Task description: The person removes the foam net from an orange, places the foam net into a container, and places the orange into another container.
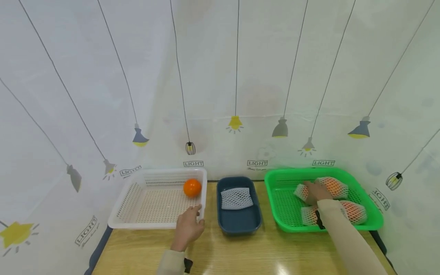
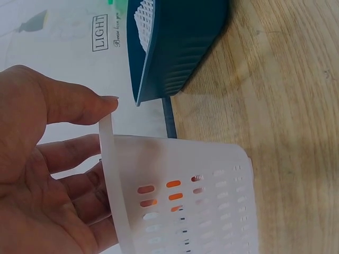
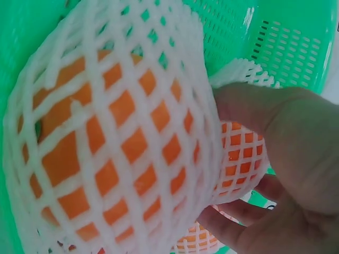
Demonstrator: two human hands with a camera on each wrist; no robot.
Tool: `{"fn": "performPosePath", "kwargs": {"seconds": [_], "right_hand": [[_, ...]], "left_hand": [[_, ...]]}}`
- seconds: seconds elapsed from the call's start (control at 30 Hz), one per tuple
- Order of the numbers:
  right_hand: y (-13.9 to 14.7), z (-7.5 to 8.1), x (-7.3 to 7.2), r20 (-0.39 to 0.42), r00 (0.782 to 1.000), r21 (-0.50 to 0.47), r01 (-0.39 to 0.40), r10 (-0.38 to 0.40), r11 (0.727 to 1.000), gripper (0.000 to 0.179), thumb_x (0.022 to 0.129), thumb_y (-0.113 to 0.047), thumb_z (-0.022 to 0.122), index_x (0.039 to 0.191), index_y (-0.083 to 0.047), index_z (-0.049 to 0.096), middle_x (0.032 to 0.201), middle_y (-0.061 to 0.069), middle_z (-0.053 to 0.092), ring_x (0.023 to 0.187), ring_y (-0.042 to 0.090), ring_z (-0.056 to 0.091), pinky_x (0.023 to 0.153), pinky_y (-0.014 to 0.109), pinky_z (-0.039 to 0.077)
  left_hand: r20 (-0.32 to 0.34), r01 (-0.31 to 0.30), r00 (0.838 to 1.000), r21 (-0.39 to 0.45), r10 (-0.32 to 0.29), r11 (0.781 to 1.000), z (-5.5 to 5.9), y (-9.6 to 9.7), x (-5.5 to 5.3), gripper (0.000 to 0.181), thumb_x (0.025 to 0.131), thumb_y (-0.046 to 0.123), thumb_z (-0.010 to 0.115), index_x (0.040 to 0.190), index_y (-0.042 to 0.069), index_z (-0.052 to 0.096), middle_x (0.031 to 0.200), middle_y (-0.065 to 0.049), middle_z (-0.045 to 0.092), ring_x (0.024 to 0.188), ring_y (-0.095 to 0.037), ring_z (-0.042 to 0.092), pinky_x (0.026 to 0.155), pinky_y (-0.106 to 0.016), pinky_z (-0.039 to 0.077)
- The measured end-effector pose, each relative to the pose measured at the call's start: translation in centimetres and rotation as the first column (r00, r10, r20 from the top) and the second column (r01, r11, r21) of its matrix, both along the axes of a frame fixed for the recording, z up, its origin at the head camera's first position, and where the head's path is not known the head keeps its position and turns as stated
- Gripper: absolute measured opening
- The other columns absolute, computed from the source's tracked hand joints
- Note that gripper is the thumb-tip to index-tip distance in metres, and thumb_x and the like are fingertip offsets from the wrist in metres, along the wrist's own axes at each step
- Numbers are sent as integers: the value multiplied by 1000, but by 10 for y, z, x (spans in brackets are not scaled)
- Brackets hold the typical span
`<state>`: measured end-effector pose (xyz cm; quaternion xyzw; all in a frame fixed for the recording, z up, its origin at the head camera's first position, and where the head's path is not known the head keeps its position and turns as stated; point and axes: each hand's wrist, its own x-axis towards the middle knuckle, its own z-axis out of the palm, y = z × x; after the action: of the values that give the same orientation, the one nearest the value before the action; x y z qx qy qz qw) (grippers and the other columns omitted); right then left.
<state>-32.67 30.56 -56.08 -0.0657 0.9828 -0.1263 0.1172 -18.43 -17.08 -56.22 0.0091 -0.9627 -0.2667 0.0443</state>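
Observation:
My left hand [image 1: 189, 225] pinches the near right rim of a white plastic basket [image 1: 158, 225], thumb on one side and fingers on the other in the left wrist view. Inside that basket, near its right end, lies a bare orange [image 1: 192, 188]. My right hand [image 1: 317, 191] reaches into a green basket [image 1: 282, 206] and grips an orange in a white foam net [image 3: 241, 153], thumb and fingers on opposite sides of it. Another netted orange [image 3: 111, 153] fills much of the right wrist view, close to the fingers.
Between the two baskets stands a dark blue tub [image 1: 238, 225] with an empty white foam net [image 1: 236, 198] in it. The wooden table [image 1: 237, 256] backs onto a pale curtain [image 1: 213, 76] printed with lamps.

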Motion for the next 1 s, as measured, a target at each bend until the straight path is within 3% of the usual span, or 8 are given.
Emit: {"fn": "performPosePath", "kwargs": {"seconds": [0.17, 0.3, 0.47, 0.57, 0.73, 0.8, 1.0], "right_hand": [[1, -2, -2, -35, 999, 16, -11, 11, 1000, 63, 87, 8, 65, 147, 4, 48, 144, 44, 44, 130, 66, 41, 92, 69, 49], [2, -2, -3, -38, 999, -1, 4, -4, 1000, 59, 87, 9, 63, 145, 4, 50, 135, 40, 54, 118, 63, 51, 77, 56, 53], [2, 2, -3, -8, 1000, -37, -3, 2, 999, 58, 86, 9, 62, 142, 6, 50, 122, 38, 62, 96, 51, 62, 61, 40, 42], [3, 4, -2, -3, 1000, -56, -11, 11, 998, 58, 86, 9, 61, 142, 7, 50, 118, 37, 63, 85, 42, 63, 59, 37, 40], [3, 9, 4, -11, 1000, -63, -18, 17, 998, 60, 85, 7, 61, 144, 6, 49, 130, 42, 54, 91, 46, 62, 58, 38, 41], [2, 12, 6, -27, 999, -66, -24, 22, 998, 61, 85, 5, 62, 144, 6, 49, 135, 43, 50, 101, 52, 60, 60, 39, 42], [3, 16, 10, -64, 997, -135, -54, 46, 989, 63, 83, 1, 63, 144, 7, 49, 124, 39, 59, 84, 35, 61, 60, 37, 42]], "left_hand": [[-23, 4, 1000, -1, -4, 1000, 0, 0, 0, 51, 90, 16, 72, 138, 4, 62, 110, -12, 71, 101, -34, 67, 94, -55, 49], [-24, 6, 1000, -4, -6, 1000, 1, 1, 0, 50, 90, 15, 72, 138, 3, 62, 109, -12, 71, 100, -34, 67, 94, -54, 50], [-32, 10, 999, -12, -10, 1000, 1, 0, 1, 49, 90, 14, 72, 136, 2, 63, 108, -13, 71, 99, -35, 67, 92, -54, 50], [-34, 8, 999, -15, -9, 1000, 1, 0, 2, 49, 89, 13, 72, 135, 2, 63, 107, -13, 71, 99, -36, 67, 92, -55, 50], [-23, 0, 1000, -17, -1, 1000, -1, 0, 1, 49, 89, 14, 72, 135, 3, 64, 108, -12, 71, 99, -35, 67, 93, -54, 50], [-22, -1, 1000, -13, 1, 1000, -1, 0, 0, 49, 89, 15, 72, 135, 3, 64, 108, -12, 71, 99, -35, 67, 93, -54, 50], [-30, -3, 1000, -5, 3, 1000, 1, 0, 1, 49, 89, 15, 72, 136, 3, 64, 108, -13, 71, 98, -34, 68, 93, -53, 50]]}}
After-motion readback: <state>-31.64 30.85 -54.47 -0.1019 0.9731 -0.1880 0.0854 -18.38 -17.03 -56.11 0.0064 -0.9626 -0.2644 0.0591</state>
